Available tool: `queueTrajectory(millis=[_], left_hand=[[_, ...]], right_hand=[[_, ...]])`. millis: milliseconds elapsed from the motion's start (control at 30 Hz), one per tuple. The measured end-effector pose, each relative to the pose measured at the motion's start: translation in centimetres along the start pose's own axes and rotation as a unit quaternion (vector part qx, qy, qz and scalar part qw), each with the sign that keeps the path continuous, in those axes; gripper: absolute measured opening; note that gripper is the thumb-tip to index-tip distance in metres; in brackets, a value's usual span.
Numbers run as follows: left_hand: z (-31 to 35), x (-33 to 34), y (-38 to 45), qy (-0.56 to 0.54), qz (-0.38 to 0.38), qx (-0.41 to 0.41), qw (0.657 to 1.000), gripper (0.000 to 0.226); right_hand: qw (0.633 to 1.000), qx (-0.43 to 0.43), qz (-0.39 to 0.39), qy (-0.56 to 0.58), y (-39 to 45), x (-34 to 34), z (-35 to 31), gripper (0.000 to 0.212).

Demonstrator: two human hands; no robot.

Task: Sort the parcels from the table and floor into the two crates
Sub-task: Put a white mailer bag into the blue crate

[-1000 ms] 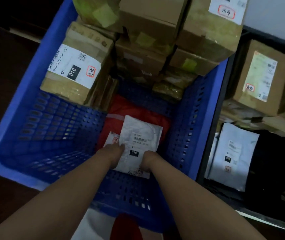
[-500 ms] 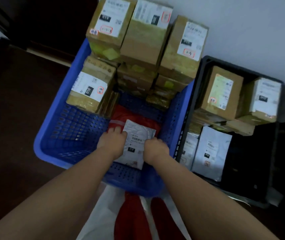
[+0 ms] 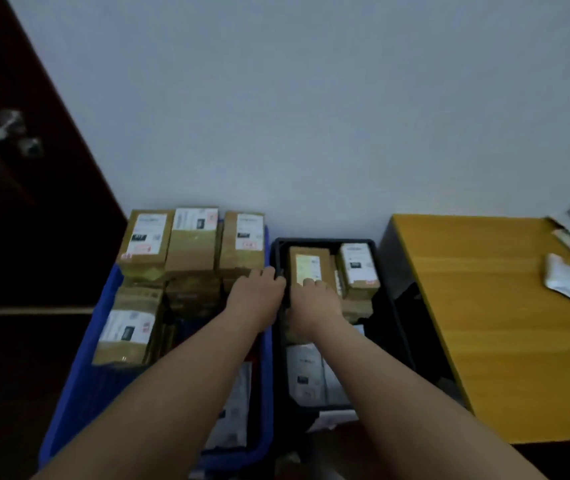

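Blue perforated plastic crate [image 3: 79, 393]: four brown cardboard boxes visible, long axes toward the wall. Left hand [image 3: 256, 299], fingers [image 3: 266, 273] loosely extended over the crates' adjoining rims; contact unclear. Right hand [image 3: 314, 299], straight fingers resting on a labelled brown cardboard box [image 3: 308, 268] in the black plastic crate [image 3: 391, 306]. Yellow wooden desk [image 3: 484, 323]: white mailers.

I've one head cam only, standing height, facing the wall, angled down over blue crate [image 3: 69, 403] and black crate [image 3: 385, 292]
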State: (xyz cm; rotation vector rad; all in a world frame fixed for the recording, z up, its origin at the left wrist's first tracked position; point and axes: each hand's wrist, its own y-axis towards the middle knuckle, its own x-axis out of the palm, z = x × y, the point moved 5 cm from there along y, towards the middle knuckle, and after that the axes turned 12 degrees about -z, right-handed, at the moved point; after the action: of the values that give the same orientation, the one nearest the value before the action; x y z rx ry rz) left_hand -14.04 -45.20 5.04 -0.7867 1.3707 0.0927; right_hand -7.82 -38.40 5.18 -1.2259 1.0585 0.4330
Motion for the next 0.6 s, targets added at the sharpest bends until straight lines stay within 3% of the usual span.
queueTrajectory(millis=[267, 600], left_hand=[[9.8, -6.4, -0.1, 0.085, 0.059, 0.128, 0.986, 0.040], [22.7, -9.9, 3.1, 0.100, 0.067, 0.215, 0.969, 0.034]], right_hand=[[0.985, 0.148, 0.045, 0.071, -7.4, -1.2, 10.1, 0.043], [0.962, 0.230, 0.078, 0.125, -11.9, -0.6, 22.9, 0.046]])
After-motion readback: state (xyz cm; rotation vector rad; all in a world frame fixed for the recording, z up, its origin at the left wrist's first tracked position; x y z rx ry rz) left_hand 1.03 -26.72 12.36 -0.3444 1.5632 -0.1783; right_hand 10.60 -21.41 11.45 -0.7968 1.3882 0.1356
